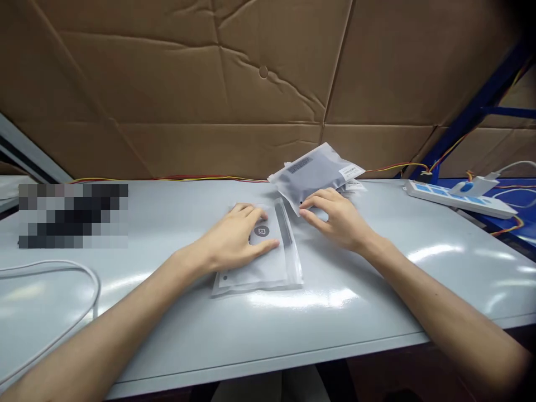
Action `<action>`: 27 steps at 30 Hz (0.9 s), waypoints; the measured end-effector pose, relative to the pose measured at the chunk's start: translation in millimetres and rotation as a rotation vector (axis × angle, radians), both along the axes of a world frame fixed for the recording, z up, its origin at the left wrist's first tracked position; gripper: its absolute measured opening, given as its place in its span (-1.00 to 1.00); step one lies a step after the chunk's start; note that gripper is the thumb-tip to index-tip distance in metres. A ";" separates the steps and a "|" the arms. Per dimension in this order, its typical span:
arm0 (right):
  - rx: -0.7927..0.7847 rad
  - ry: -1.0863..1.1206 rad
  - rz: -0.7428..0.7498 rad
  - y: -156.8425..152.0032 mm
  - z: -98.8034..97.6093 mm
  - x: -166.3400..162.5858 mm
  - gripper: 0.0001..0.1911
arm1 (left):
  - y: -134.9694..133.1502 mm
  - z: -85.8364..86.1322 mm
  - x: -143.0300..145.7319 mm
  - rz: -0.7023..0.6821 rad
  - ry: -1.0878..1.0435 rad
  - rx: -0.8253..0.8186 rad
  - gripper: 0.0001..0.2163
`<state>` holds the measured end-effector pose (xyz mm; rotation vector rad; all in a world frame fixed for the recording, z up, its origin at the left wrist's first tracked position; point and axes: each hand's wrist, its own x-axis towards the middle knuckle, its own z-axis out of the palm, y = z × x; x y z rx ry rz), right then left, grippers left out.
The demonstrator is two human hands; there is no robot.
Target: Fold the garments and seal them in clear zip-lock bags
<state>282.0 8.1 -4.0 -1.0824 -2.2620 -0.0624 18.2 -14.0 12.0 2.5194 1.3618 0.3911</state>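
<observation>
My left hand (237,237) rests with fingers spread on a frosted plastic pouch (272,273). This pouch lies flat on the table, with a round dark logo on its pale contents and a dark strip along its right side. A second frosted pouch (316,170), grey inside with a white label, sits tilted farther back on the right. My right hand (339,218) is at its near corner, thumb and forefinger closed together there in a pinch. Part of another labelled pouch (355,186) shows from under it.
A white power strip (460,199) with a plugged-in charger (477,184) lies at the right. A white cable (90,273) curves over the table's left side, near a pixelated area. Behind stands a cardboard wall (230,84), with red and yellow wires (201,178) along its foot.
</observation>
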 end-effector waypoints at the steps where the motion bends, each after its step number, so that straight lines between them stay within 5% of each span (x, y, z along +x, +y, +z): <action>1: 0.022 -0.007 0.001 0.3 -0.3 0.1 -0.81 | -0.7 -0.6 0.9 -0.027 0.016 0.020 -0.50; 8: 0.161 -0.111 -0.096 3.2 -1.6 2.3 -0.72 | -3.0 -4.3 4.6 -0.106 0.124 0.072 -0.32; 14: 0.124 -0.216 -0.236 11.7 -5.0 9.7 -0.51 | -2.6 -3.9 2.8 -0.097 0.147 0.044 -0.28; 27: 0.131 -0.228 -0.461 26.3 -4.5 15.0 -0.48 | -3.6 -5.5 7.6 -0.058 0.155 0.070 -0.33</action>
